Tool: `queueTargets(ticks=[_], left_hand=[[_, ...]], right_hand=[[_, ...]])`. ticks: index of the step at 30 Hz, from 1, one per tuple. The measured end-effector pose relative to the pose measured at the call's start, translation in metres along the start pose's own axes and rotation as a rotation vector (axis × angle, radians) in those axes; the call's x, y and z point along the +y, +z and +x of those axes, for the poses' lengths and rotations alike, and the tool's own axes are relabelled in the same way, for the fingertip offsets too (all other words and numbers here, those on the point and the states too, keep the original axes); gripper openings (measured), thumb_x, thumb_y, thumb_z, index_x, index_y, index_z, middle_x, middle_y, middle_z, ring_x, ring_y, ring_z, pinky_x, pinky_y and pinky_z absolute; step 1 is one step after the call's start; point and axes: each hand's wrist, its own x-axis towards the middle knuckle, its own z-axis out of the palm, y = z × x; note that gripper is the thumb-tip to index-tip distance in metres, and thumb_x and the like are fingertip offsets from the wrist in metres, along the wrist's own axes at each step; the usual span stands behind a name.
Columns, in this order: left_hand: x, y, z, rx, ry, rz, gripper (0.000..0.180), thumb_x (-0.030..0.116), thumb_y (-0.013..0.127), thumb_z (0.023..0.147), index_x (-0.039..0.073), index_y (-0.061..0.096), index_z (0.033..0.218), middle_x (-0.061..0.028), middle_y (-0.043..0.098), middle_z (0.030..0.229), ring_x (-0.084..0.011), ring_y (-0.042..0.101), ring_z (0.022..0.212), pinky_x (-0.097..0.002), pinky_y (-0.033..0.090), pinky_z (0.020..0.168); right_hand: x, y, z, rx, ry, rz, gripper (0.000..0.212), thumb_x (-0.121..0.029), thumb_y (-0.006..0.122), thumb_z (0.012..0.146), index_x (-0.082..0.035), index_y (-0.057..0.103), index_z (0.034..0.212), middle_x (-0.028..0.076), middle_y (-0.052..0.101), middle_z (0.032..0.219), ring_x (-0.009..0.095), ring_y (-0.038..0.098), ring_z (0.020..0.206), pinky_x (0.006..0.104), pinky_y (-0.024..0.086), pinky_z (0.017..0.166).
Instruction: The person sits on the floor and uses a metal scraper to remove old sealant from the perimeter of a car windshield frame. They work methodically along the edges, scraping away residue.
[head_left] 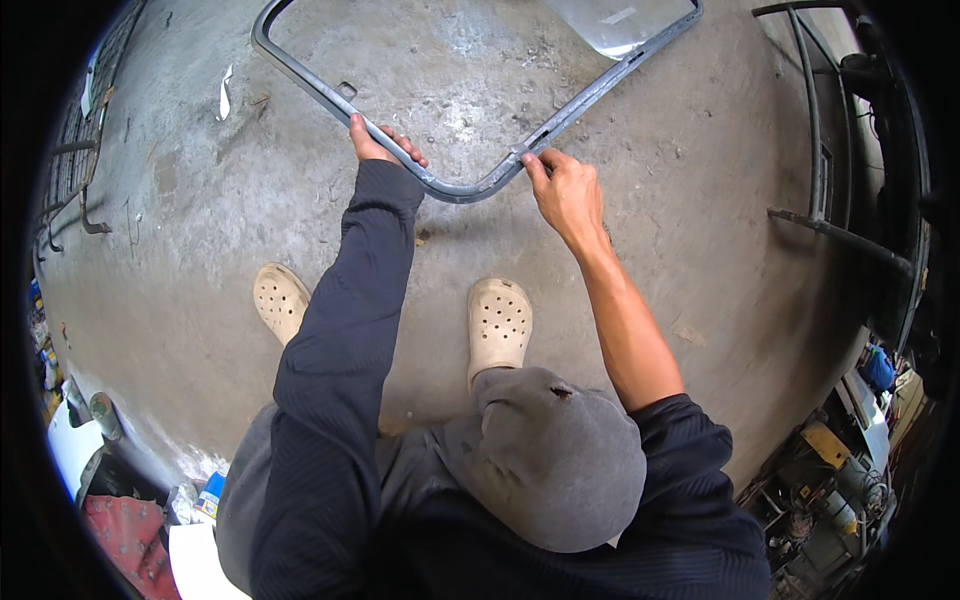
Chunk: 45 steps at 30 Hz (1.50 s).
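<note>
From the head view, we hold a rounded grey frame (462, 190) out ahead of us, beyond our shoes (500, 322), with the concrete floor (440, 260) behind it. Its curved corner points back toward us and sits between our two hands; from there one side runs up and left, the other up and right. The top goes out of view, so we cannot tell its full long axis.

Our left hand (386, 147) is clasped round the left side, thumb on the outer edge and fingers showing inside. Our right hand (572, 195) meets the right side just above the bend, thumb and fingertips close together at its edge — whether they pinch the frame or only press it, we cannot tell. The right-hand side slants up and away from those fingertips toward a clear pane (603, 22) — nearer our right hand than our left.
</note>
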Motion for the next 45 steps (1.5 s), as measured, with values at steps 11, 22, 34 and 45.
queueTargets(ticks=[11, 22, 34, 45], left_hand=[[-0.007, -0.002, 0.011, 0.012, -0.032, 0.02, 0.053, 0.066, 0.04, 0.082, 0.013, 0.036, 0.083, -0.0052, 0.036, 0.051, -0.0233, 0.04, 0.043, -0.0407, 0.036, 0.046], [0.003, 0.005, 0.006, 0.004, -0.034, 0.037, 0.053, 0.065, 0.041, 0.083, 0.012, 0.037, 0.085, -0.0046, 0.036, 0.052, -0.0212, 0.04, 0.042, -0.04, 0.037, 0.046], [-0.002, 0.012, 0.003, -0.067, -0.032, 0.035, 0.053, 0.065, 0.042, 0.081, 0.013, 0.035, 0.084, -0.0069, 0.036, 0.056, -0.0215, 0.038, 0.047, -0.0398, 0.035, 0.047], [0.005, 0.009, 0.0, 0.019, -0.089, 0.04, 0.051, 0.067, 0.042, 0.079, 0.016, 0.034, 0.075, -0.0049, 0.033, 0.05, -0.0207, 0.037, 0.046, -0.0383, 0.033, 0.046]], right_hand=[[-0.006, 0.011, -0.008, -0.01, -0.07, -0.076, 0.03, -0.033, 0.059, 0.088, -0.005, 0.068, 0.084, 0.022, 0.064, 0.071, 0.04, 0.064, 0.067, 0.0468, 0.05, 0.06], [-0.004, 0.017, -0.006, 0.092, -0.121, -0.101, 0.03, -0.035, 0.061, 0.087, -0.006, 0.069, 0.086, 0.019, 0.063, 0.065, 0.036, 0.062, 0.058, 0.0432, 0.048, 0.054], [0.006, 0.026, -0.01, 0.154, -0.118, -0.001, 0.032, -0.036, 0.061, 0.087, -0.005, 0.07, 0.086, 0.019, 0.064, 0.071, 0.036, 0.064, 0.066, 0.0422, 0.049, 0.06], [-0.008, 0.026, -0.031, 0.097, -0.164, 0.031, 0.032, -0.034, 0.06, 0.087, -0.004, 0.066, 0.079, 0.022, 0.062, 0.071, 0.04, 0.062, 0.067, 0.0475, 0.048, 0.059]])
